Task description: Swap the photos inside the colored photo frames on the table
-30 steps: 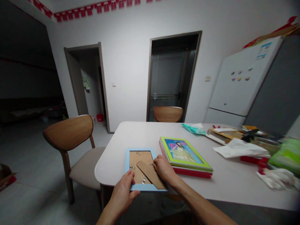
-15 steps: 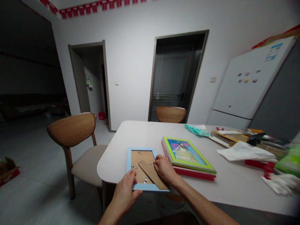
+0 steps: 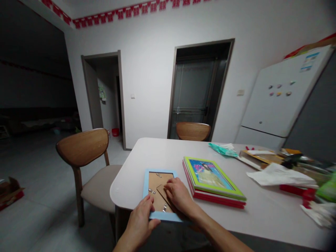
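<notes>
A light-blue picture frame (image 3: 146, 184) lies face down at the near edge of the table, its brown backing board (image 3: 154, 177) and several metal turn clips showing. A brown stand flap (image 3: 162, 193) slants across the backing. At the frame's lower left corner, my left hand (image 3: 141, 214) is closed round the rim, thumb along the bottom edge. My right hand (image 3: 178, 196) bends over the upper part of the flap, its fingertips pressed together there. It hides the frame's right side and most of the flap.
Right of the blue frame stands a stack of picture frames, a green one (image 3: 210, 175) on top of red ones. Paper (image 3: 280, 176), a teal wrapper (image 3: 223, 149) and other clutter cover the table's (image 3: 154, 150) right side. Wooden chairs (image 3: 84, 147) stand at the left and far sides.
My right hand has moved from the frame's right-hand clip to the left, onto the upper part of the stand flap. My left hand keeps its hold. The view has tilted slightly upward.
</notes>
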